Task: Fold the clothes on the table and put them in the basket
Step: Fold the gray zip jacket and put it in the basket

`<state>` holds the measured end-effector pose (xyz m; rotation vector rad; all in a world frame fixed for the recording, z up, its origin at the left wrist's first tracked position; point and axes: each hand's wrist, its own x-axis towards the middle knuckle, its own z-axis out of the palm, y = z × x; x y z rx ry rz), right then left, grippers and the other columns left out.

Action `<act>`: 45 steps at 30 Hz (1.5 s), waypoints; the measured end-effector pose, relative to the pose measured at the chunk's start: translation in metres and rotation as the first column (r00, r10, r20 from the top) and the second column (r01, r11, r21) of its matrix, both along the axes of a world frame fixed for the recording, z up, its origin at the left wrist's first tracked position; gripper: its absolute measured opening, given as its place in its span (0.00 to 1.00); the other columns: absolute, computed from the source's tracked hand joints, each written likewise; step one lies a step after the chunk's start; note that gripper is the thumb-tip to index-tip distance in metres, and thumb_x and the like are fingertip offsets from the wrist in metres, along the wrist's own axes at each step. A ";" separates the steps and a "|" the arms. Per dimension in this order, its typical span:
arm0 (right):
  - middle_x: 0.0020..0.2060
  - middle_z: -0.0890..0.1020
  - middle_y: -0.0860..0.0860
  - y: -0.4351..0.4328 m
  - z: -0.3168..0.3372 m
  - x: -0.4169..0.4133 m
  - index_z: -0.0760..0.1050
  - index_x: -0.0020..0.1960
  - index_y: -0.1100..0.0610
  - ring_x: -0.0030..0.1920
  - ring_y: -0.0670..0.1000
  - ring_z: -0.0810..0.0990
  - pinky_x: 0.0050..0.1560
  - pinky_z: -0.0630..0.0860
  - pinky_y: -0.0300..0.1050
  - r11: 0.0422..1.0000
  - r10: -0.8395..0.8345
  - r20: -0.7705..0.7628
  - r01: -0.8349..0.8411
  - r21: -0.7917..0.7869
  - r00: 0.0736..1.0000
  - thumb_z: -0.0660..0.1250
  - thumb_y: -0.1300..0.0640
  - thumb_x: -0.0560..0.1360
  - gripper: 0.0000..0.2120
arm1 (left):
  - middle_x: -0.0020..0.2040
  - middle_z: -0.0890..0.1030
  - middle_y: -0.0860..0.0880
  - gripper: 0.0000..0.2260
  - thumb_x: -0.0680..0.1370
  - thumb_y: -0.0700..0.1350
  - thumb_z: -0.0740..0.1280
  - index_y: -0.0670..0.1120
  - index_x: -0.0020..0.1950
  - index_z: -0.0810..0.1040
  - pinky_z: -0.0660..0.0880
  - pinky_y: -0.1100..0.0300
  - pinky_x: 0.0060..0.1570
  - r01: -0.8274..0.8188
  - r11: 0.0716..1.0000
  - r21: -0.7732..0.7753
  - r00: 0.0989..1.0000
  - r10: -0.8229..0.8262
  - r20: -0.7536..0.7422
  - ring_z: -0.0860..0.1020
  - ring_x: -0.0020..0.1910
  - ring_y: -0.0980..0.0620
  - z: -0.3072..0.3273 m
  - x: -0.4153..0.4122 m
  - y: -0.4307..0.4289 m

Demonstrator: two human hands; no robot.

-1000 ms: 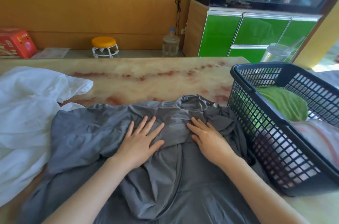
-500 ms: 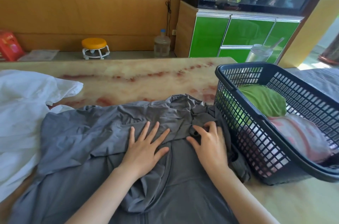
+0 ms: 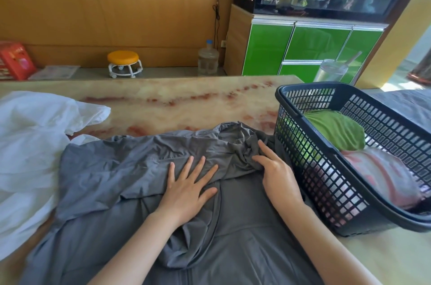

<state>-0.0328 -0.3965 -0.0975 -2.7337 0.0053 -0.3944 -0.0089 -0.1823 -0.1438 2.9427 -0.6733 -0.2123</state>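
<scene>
Grey garment (image 3: 112,179): left hand (image 3: 189,190) flat, right hand (image 3: 277,174) grip unclear; basket (image 3: 331,175) just beside.
</scene>
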 end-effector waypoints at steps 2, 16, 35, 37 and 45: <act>0.75 0.61 0.48 0.003 0.003 0.003 0.75 0.65 0.61 0.64 0.53 0.76 0.57 0.76 0.46 0.999 -0.053 -0.100 0.053 -0.005 0.994 0.59 0.70 0.76 0.19 | 0.72 0.31 0.58 0.41 0.56 0.70 0.14 0.66 0.69 0.30 0.34 0.38 0.70 -0.005 1.000 -0.007 1.000 0.005 0.006 0.30 0.73 0.52 -0.001 0.000 0.000; 0.74 0.64 0.45 -0.019 -0.007 -0.105 0.75 0.65 0.49 0.70 0.51 0.69 0.63 0.71 0.46 0.980 -0.198 -0.099 0.195 -0.044 0.975 0.67 0.58 0.76 0.18 | 0.77 0.53 0.58 0.19 0.81 0.58 0.51 0.64 0.73 0.61 0.31 0.44 0.70 -0.101 0.926 -0.365 0.974 0.017 -0.228 0.40 0.76 0.54 0.036 0.003 -0.001; 0.52 0.82 0.49 0.047 0.092 -0.049 0.75 0.62 0.54 0.47 0.49 0.81 0.49 0.79 0.49 0.900 -0.032 0.340 -0.120 0.419 0.940 0.67 0.66 0.74 0.18 | 0.60 0.80 0.41 0.28 0.78 0.63 0.51 0.44 0.65 0.74 0.76 0.44 0.56 -0.818 -0.116 -0.563 0.533 -0.522 -0.666 0.79 0.58 0.41 0.112 -0.052 -0.021; 0.51 0.82 0.48 0.069 0.073 -0.053 0.74 0.63 0.52 0.50 0.47 0.81 0.51 0.78 0.49 0.843 0.192 0.203 -0.268 0.468 0.960 0.66 0.66 0.74 0.19 | 0.54 0.81 0.41 0.34 0.75 0.68 0.53 0.41 0.62 0.76 0.78 0.46 0.54 -0.847 -0.158 -0.507 0.512 -0.500 -0.699 0.79 0.54 0.41 0.110 -0.045 -0.010; 0.62 0.77 0.45 0.055 0.031 -0.047 0.77 0.62 0.53 0.64 0.43 0.73 0.65 0.70 0.40 0.848 0.328 0.172 -0.370 0.380 0.929 0.63 0.69 0.74 0.20 | 0.55 0.82 0.43 0.12 0.76 0.42 0.68 0.43 0.59 0.78 0.79 0.51 0.49 -0.782 -0.179 -0.597 0.610 -0.024 -0.792 0.80 0.52 0.46 0.073 -0.030 0.021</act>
